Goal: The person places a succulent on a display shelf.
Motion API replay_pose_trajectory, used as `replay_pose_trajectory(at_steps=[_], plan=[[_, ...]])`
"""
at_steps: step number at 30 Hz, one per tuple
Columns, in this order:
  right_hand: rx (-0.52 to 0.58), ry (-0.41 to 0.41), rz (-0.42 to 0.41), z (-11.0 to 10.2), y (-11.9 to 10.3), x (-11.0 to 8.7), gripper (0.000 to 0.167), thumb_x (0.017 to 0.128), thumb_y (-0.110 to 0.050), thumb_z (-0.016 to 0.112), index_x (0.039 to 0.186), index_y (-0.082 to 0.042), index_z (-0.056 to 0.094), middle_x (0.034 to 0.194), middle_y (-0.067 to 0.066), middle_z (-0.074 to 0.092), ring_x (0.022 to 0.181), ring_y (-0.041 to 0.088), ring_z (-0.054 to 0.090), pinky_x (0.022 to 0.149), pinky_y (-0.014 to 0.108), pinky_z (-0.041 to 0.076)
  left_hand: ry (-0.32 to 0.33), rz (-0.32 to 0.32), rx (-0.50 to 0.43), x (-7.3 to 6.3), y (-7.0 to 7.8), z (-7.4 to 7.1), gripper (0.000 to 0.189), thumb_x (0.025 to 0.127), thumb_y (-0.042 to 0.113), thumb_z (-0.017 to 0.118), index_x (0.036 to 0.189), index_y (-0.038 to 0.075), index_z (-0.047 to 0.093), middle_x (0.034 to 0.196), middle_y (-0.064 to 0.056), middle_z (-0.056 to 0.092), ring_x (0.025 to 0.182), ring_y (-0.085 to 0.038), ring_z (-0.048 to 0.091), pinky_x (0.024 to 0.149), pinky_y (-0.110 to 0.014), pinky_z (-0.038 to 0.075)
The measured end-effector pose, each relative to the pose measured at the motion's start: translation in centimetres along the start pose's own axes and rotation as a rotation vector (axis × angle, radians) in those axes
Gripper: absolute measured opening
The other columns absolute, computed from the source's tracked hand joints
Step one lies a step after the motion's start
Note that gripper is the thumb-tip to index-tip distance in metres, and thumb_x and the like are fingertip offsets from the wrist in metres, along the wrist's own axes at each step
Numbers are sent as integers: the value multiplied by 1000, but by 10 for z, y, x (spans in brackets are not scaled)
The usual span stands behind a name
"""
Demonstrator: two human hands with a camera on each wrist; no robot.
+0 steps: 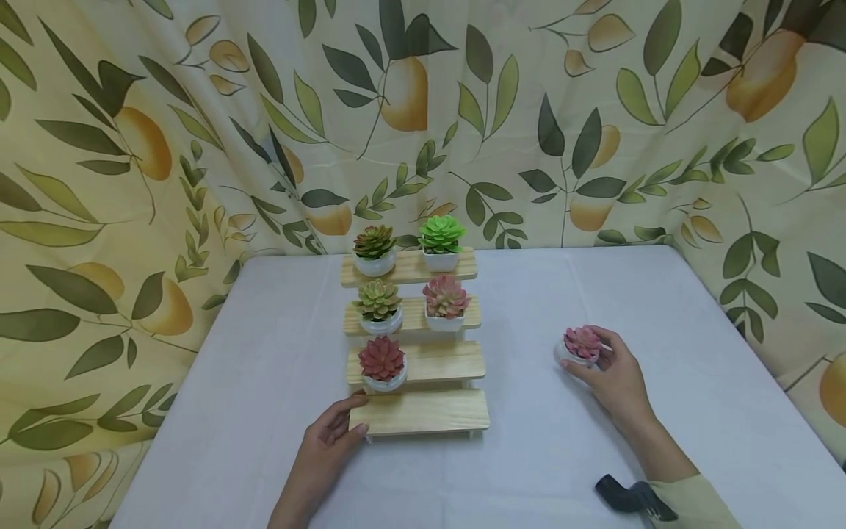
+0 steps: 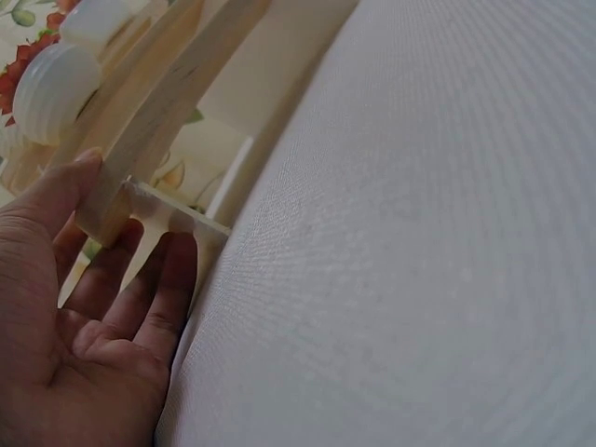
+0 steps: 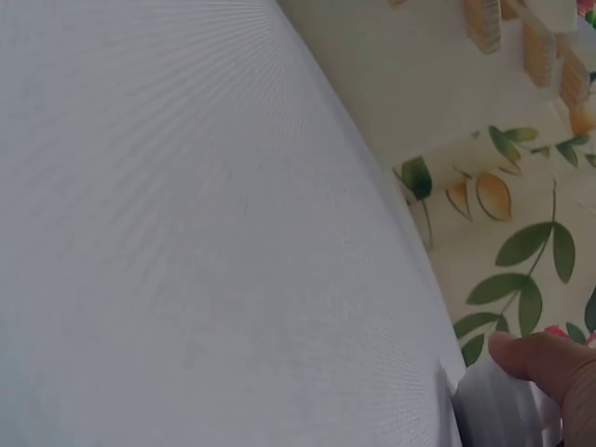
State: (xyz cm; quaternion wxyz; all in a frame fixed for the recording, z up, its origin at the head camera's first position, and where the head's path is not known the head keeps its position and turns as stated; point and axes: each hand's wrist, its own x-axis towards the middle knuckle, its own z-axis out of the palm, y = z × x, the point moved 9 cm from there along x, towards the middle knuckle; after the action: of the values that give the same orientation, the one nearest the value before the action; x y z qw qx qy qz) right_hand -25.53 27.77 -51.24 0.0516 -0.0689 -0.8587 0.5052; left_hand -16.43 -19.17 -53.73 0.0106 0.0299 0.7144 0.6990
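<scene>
A tiered wooden plant stand (image 1: 419, 413) stands mid-table. At the left end of its lowest board, my left hand (image 1: 325, 439) grips the edge; in the left wrist view the thumb lies against the board (image 2: 158, 121) and the other fingers reach beneath it. To the right of the stand, my right hand (image 1: 617, 378) holds a small pink potted succulent (image 1: 583, 342) by its round white pot (image 3: 507, 405), thumb on the near side. The pot is at the tabletop. A red potted succulent (image 1: 382, 360) sits at the left of the board above the lowest.
Higher boards carry a pale green succulent (image 1: 379, 300), a pink one in a square pot (image 1: 446, 297), a reddish-green one (image 1: 374, 242) and a bright green one (image 1: 442, 235). A white cloth (image 1: 548, 455) covers the table. Behind hangs a leaf-patterned curtain (image 1: 496, 147).
</scene>
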Motion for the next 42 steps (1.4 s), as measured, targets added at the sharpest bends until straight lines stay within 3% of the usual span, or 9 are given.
replay_pose_trajectory(at_steps=[3, 6, 12, 17, 22, 29, 37, 42], plan=[[4, 5, -9, 1, -2, 1, 90, 84, -20, 90, 155, -2, 38, 152, 25, 46, 138, 46, 46, 96, 10, 45, 7, -4, 4, 0, 0, -1, 36, 95, 8, 76, 129, 7, 67, 142, -10, 61, 141, -20, 46, 114, -25, 35], [5, 8, -12, 2, -3, 1, 89, 84, -19, 90, 154, -2, 39, 151, 26, 47, 137, 46, 48, 87, 3, 42, 10, -12, 11, 0, 0, -1, 35, 94, 9, 77, 129, 8, 68, 143, -9, 60, 141, -20, 46, 113, -25, 35], [-9, 14, -22, 3, -6, 1, 87, 86, -20, 89, 154, -3, 38, 151, 25, 47, 137, 46, 48, 94, 10, 46, 6, -10, 7, 0, 1, -1, 35, 94, 8, 76, 129, 8, 68, 145, -10, 58, 142, -21, 45, 113, -26, 35], [11, 26, -98, 2, -22, -3, 82, 85, -18, 89, 150, -2, 42, 147, 20, 50, 135, 43, 50, 103, 11, 42, 1, -4, 3, 0, 2, 1, 35, 95, 8, 76, 129, 7, 67, 145, -11, 58, 142, -22, 45, 113, -26, 36], [15, 2, -177, 3, -49, -13, 79, 85, -18, 90, 148, -2, 45, 144, 17, 53, 132, 42, 53, 100, 6, 39, 4, 0, 13, 0, 3, 0, 35, 95, 9, 76, 129, 7, 68, 144, -11, 59, 141, -22, 46, 113, -26, 36], [-11, -14, -213, 7, -69, -25, 80, 83, -18, 91, 147, -5, 46, 144, 14, 54, 132, 40, 53, 98, 5, 39, 10, 5, 12, 0, 3, -1, 35, 95, 7, 76, 129, 6, 67, 143, -10, 60, 141, -22, 45, 114, -26, 35], [5, -23, -360, 15, -88, -34, 76, 77, -3, 92, 142, -5, 52, 135, 6, 59, 120, 5, 55, 103, 9, 40, 16, -15, 6, 0, 1, 0, 36, 94, 7, 77, 128, 6, 67, 143, -10, 60, 142, -20, 45, 114, -25, 35], [35, -58, -426, 26, -103, -43, 76, 74, -2, 94, 140, -5, 54, 134, 5, 60, 120, 3, 54, 103, 10, 41, 12, -23, -1, 0, 0, 0, 36, 94, 7, 77, 129, 7, 68, 144, -10, 59, 142, -20, 44, 114, -25, 35]])
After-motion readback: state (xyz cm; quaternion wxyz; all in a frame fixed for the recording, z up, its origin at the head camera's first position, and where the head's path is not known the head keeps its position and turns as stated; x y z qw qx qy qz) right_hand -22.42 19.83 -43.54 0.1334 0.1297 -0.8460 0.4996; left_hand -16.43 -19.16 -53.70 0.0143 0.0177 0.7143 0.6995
